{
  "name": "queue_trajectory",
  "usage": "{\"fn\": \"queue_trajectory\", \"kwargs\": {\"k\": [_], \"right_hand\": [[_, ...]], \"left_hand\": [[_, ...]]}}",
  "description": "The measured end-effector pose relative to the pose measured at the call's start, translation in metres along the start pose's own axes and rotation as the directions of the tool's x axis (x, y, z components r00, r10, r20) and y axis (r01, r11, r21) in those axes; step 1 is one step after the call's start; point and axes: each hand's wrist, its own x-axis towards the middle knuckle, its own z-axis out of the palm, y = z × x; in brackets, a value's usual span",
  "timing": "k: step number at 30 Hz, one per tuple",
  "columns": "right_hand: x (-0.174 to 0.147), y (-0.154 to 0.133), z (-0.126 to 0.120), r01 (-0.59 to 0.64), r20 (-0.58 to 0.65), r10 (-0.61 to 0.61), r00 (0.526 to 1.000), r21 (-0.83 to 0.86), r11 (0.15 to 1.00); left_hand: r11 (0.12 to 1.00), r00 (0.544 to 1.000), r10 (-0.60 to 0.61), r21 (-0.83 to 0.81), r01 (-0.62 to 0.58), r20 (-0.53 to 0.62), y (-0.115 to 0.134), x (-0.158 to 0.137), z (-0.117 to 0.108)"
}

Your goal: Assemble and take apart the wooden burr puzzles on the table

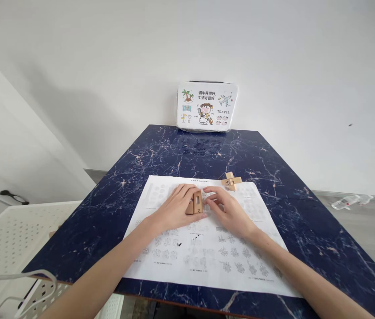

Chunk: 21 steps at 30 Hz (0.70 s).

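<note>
My left hand [181, 206] is wrapped round some notched wooden puzzle pieces [198, 202], one marked with what looks like a "2". Its thumb lies along their near edge and the fingers cover the far side, so part of the wood is hidden. Just right of them, my right hand [226, 208] has its fingers loosely curled and apart, with nothing visible in them. Beyond that hand sits a cross-shaped wooden burr puzzle [231, 181], at the far edge of a printed sheet [207, 270]. Both hands are over this sheet, which shows rows of grey puzzle diagrams.
The sheet lies on a dark blue marbled table [161, 155]. At the table's far end a white cartoon-printed case [206, 106] leans against the wall. A white perforated rack [14, 235] with a cable [14, 277] stands at left. A clear plastic item [346, 202] lies on the floor at right.
</note>
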Motion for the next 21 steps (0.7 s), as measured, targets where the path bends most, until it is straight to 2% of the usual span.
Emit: {"fn": "queue_trajectory", "kwargs": {"k": [5,11,13,17,21], "right_hand": [[0.0,-0.004,0.001,0.006,-0.007,-0.006,1.0,-0.012,1.0],[-0.001,-0.001,0.002,-0.027,-0.005,0.027,1.0,-0.043,0.999],[-0.001,0.001,0.003,-0.018,-0.003,0.018,1.0,-0.05,0.999],[-0.001,0.004,0.003,0.001,-0.002,-0.001,1.0,-0.057,0.998],[-0.001,0.004,0.003,0.025,0.009,-0.025,1.0,-0.059,0.998]], "left_hand": [[1.0,0.999,-0.013,0.024,0.013,-0.031,-0.007,0.002,0.002],[0.984,0.984,-0.076,0.147,0.1,-0.162,-0.029,0.004,-0.003],[0.97,0.971,-0.123,0.18,0.162,-0.207,-0.038,0.004,-0.008],[0.897,0.892,-0.243,0.262,0.356,-0.381,-0.056,0.003,-0.019],[0.791,0.806,-0.346,0.314,0.526,-0.48,-0.069,0.003,-0.025]]}}
